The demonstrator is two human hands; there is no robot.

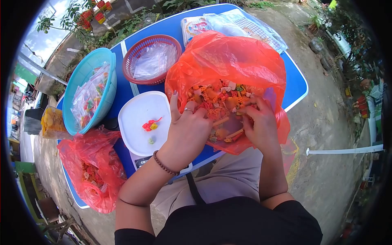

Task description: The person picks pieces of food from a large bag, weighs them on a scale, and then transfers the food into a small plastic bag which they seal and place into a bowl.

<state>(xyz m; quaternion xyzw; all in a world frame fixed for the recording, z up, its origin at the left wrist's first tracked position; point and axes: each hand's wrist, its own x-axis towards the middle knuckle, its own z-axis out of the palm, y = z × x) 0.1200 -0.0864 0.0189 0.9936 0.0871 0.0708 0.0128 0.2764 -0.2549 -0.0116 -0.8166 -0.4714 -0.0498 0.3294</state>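
Bright daylight | fisheye-bent edges (black corners) | sheen on red bag (228, 55)

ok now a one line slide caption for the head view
Left hand and right hand reach among small multicoloured pieces in an open red plastic bag, beside a white rounded-square tray.
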